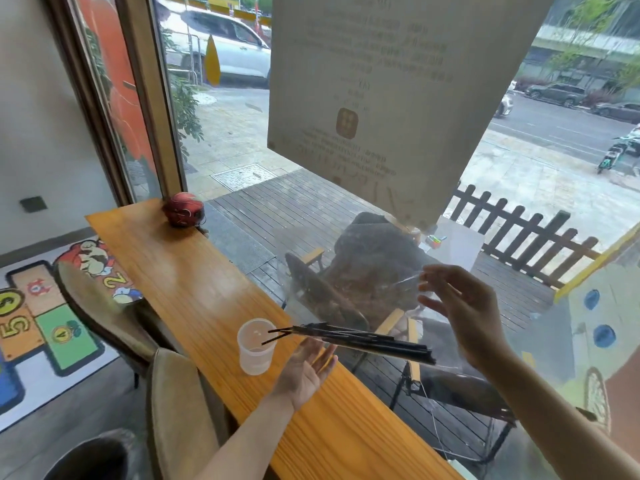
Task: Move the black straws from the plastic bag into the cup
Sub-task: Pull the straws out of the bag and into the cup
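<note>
Sliding loose over the open left hand (pixel 304 372) toward the cup (pixel 256 346), the black straws (pixel 360 339) look light, stiff, slippery — best pinched mid-bundle — while the right hand (pixel 460 306) pinches the thin plastic bag (pixel 412 279).

Long, narrow wooden counter (pixel 194 282), orange-brown with clear grain, running along the window from far left toward the near right. Glossy top, catching light near the middle. On it, toward the near half, a clear plastic cup (pixel 255 346), upright, standing close to the window-side edge. At the far end, a small round red ornament (pixel 183 208) with dark markings, sitting right at the corner by the window frame, well apart from the cup. Otherwise only bare wood between the two.
</note>
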